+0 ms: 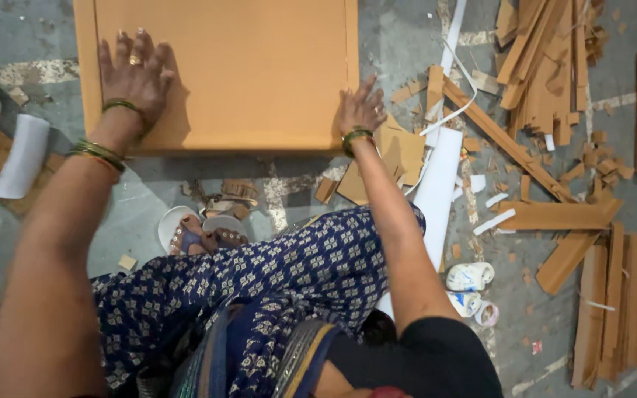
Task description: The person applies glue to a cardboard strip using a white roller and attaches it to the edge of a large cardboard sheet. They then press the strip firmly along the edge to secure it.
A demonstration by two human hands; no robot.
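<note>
A large tan cardboard panel (252,66) with a raised border lies flat on the grey floor. My left hand (134,74) presses palm-down on its left part, fingers spread, a ring on one finger and green bangles at the wrist. My right hand (360,107) rests on the panel's lower right corner, fingers apart, with a bangle at the wrist. Neither hand holds anything. My lap is covered by dark blue patterned cloth (259,287).
Cardboard strips (547,66) and scraps litter the floor at right, with more strips (613,302) lower right. A white paper roll (22,156) lies at left, a white sheet (436,191) beside my right arm. Tape rolls (470,277) sit near it. My sandalled foot (200,236) shows below the panel.
</note>
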